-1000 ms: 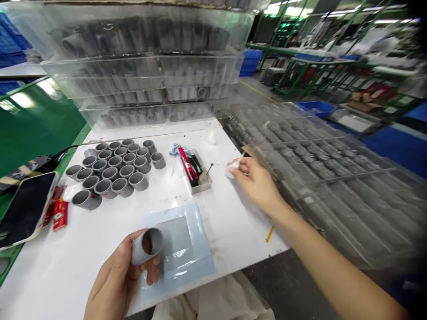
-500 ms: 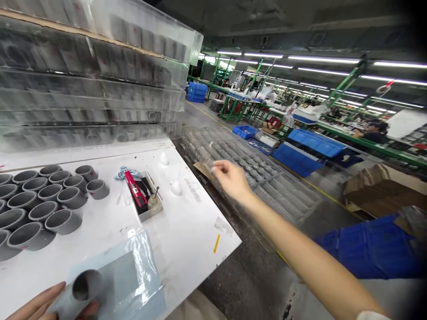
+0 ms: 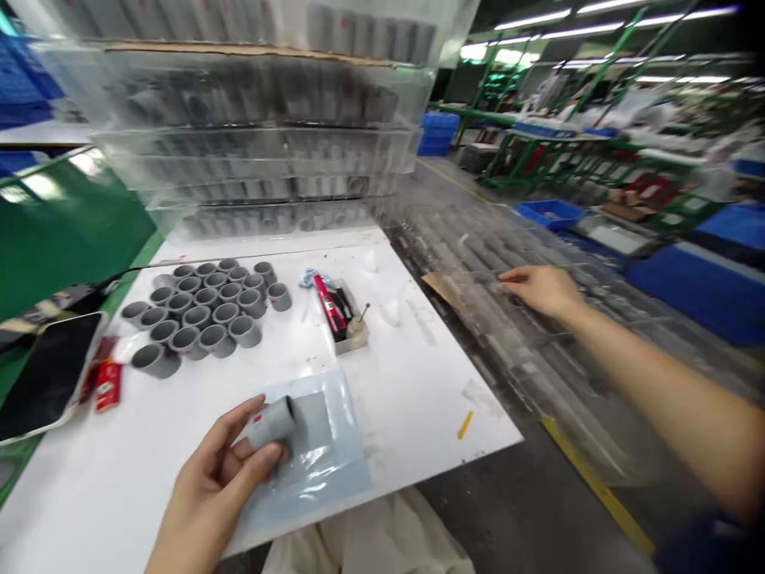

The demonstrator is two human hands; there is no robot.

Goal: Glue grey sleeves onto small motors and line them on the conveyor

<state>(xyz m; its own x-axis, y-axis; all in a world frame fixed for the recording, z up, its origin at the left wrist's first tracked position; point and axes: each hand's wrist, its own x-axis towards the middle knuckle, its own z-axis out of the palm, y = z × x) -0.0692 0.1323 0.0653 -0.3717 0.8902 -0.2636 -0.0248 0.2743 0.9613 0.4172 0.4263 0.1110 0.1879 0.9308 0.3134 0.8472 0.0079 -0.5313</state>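
Observation:
My left hand grips a short grey pipe sleeve with a red mark, thumb below and fingers over it. The sleeve is tilted, its dark open end toward the right, above a light blue plastic-covered sheet on the white table. My right hand reaches out past the table's right edge, over clear plastic trays. Its thumb and fingertips are drawn together; whatever they may hold is too small or blurred to make out. Many similar grey sleeves stand grouped on the table's left half.
A small box holds a red-and-black packet and a little bottle. Clear trays of sleeves are stacked at the back. A phone lies at the left; a yellow strip is near the front right corner.
The view has swung left, bringing the phone and more of the table into sight. My left hand has raised and turned the sleeve. My right hand stays out over the clear trays.

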